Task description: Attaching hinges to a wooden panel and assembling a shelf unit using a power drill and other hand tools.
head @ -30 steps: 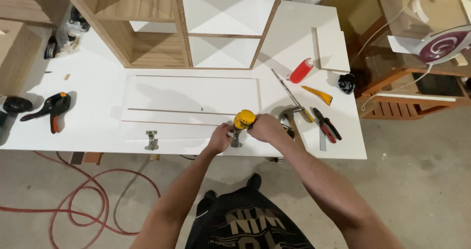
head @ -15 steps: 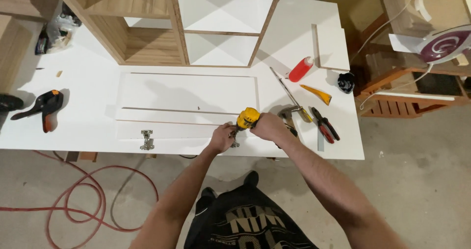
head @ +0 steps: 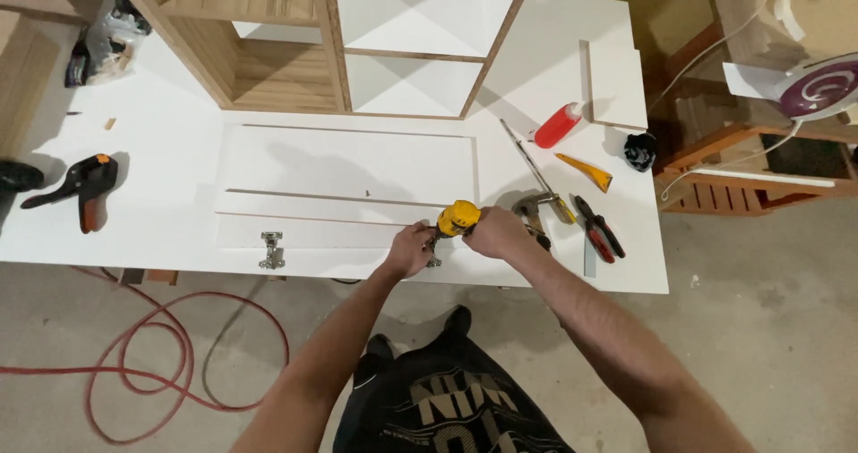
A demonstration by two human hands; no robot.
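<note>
My right hand [head: 497, 233] grips a yellow and black power drill [head: 456, 218] that points down and left at the near edge of a white panel [head: 349, 163] on the white table [head: 161, 149]. My left hand [head: 408, 249] pinches a small metal hinge [head: 433, 258] right under the drill's tip. A second metal hinge [head: 271, 249] sits on the same panel edge, farther left.
A wood and white cabinet [head: 357, 42] stands at the back. To the right lie a hammer [head: 529, 208], red-handled pliers [head: 597, 228], a red bottle [head: 559, 125] and a yellow wedge [head: 585, 171]. A black and orange clamp [head: 82, 188] lies at the left. A red cord [head: 134, 364] loops on the floor.
Both hands and the drill stay at the same hinge. The view has shifted slightly.
</note>
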